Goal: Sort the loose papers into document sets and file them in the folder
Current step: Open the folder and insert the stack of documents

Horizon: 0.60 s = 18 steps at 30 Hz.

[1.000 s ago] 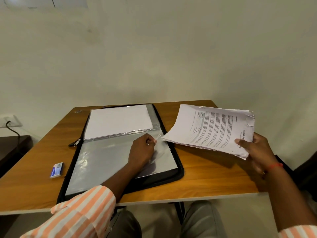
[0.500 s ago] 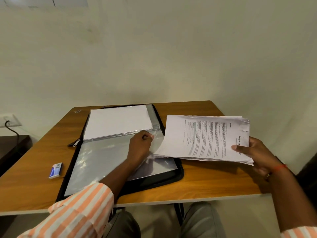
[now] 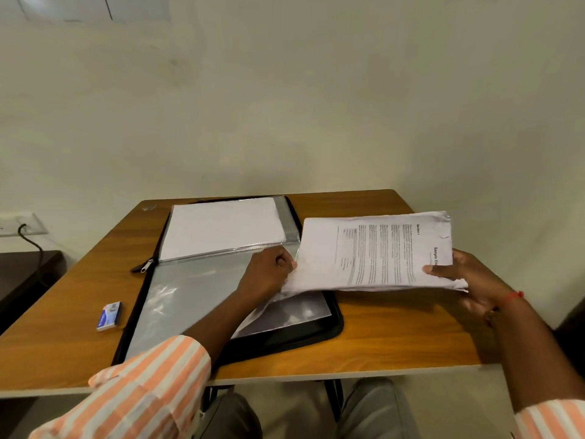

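Currently left hand (image 3: 269, 275) pinches plastic sleeve (image 3: 196, 299) edge; right hand (image 3: 471, 280) grips paper stack (image 3: 373, 251), thumb atop.

Orange-and-white striped shirt: left sleeve (image 3: 142, 384) crossing the near edge of the table (image 3: 395, 340), right sleeve (image 3: 557, 419) below that edge. A red thread (image 3: 514, 295) rings the wrist of the right hand (image 3: 474, 280). Grey trousers (image 3: 376, 407) show under the table.
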Each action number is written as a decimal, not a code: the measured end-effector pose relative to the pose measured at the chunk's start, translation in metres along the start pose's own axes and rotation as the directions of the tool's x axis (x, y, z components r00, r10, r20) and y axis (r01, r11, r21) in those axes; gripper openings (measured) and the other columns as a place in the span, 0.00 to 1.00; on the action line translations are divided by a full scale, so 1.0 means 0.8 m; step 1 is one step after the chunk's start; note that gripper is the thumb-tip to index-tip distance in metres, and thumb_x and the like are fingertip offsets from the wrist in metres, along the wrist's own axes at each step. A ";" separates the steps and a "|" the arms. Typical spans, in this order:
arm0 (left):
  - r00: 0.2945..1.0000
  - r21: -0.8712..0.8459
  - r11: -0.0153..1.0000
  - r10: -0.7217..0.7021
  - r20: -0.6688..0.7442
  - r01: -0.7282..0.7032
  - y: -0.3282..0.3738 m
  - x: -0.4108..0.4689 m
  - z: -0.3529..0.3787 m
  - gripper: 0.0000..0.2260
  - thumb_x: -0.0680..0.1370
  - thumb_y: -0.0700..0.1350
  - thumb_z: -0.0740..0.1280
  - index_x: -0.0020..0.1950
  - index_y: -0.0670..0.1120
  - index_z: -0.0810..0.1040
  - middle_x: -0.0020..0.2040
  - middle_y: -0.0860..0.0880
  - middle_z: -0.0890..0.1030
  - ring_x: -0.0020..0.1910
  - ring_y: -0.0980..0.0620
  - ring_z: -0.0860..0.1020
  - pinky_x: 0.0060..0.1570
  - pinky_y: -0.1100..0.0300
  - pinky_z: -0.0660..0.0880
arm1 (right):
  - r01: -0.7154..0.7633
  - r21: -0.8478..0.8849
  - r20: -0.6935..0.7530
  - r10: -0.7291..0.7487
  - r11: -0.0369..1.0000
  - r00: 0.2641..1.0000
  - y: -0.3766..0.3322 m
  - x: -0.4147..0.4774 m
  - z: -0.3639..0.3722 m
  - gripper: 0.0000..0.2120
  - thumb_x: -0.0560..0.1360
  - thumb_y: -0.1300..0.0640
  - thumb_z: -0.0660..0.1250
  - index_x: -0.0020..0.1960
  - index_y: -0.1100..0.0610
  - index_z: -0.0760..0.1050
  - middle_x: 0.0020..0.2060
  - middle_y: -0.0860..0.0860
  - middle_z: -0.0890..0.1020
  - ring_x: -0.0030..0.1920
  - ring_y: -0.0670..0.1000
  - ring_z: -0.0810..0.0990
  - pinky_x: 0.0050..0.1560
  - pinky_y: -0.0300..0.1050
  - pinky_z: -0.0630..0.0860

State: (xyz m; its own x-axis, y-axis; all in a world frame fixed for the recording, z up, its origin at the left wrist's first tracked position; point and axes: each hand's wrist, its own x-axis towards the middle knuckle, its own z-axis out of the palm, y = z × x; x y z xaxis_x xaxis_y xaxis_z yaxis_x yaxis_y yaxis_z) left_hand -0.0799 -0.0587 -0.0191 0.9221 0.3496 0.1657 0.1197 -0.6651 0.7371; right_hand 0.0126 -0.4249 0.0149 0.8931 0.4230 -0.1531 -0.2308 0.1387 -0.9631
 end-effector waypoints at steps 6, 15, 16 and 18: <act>1.000 -0.005 1.000 -0.019 -0.001 0.019 -0.002 0.001 0.003 0.10 0.79 0.41 0.66 0.39 0.51 0.80 0.30 0.62 0.79 0.30 0.63 0.77 0.36 0.64 0.72 | -0.070 -0.011 0.013 0.071 0.997 0.997 0.003 -0.002 0.006 0.23 0.75 0.74 0.65 0.67 0.59 0.75 0.59 0.61 0.83 0.58 0.64 0.83 0.53 0.57 0.80; 0.982 -0.224 0.974 -0.078 -0.171 0.038 0.005 0.001 0.003 0.09 0.79 0.38 0.62 0.44 0.48 0.80 0.42 0.54 0.82 0.39 0.56 0.77 0.37 0.65 0.70 | -0.095 -0.024 -0.039 0.094 0.995 0.995 0.007 -0.006 0.006 0.26 0.70 0.75 0.68 0.67 0.60 0.75 0.58 0.62 0.83 0.55 0.63 0.84 0.40 0.46 0.85; 0.982 -0.244 0.969 -0.084 -0.171 0.040 0.007 0.005 0.001 0.09 0.79 0.38 0.63 0.44 0.48 0.79 0.42 0.53 0.82 0.39 0.54 0.77 0.39 0.63 0.71 | -0.102 -0.027 -0.039 0.100 0.994 0.994 0.006 -0.006 0.007 0.27 0.69 0.75 0.69 0.66 0.60 0.75 0.59 0.63 0.82 0.55 0.63 0.84 0.37 0.44 0.84; 0.982 -0.271 0.961 -0.099 -0.162 0.053 0.010 0.014 -0.004 0.07 0.80 0.39 0.64 0.45 0.47 0.79 0.41 0.53 0.81 0.41 0.53 0.78 0.42 0.60 0.73 | -0.104 -0.041 -0.035 0.103 0.994 0.994 0.001 -0.009 0.013 0.26 0.69 0.75 0.69 0.66 0.62 0.76 0.59 0.63 0.82 0.53 0.60 0.83 0.34 0.41 0.82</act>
State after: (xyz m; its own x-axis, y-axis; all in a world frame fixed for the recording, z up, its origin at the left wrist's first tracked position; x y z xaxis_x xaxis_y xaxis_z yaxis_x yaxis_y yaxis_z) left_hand -0.0696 -0.0583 -0.0093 0.8336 0.5165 0.1957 0.0640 -0.4424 0.8946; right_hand 0.0023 -0.4183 0.0174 0.8776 0.4037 -0.2588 -0.3063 0.0568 -0.9502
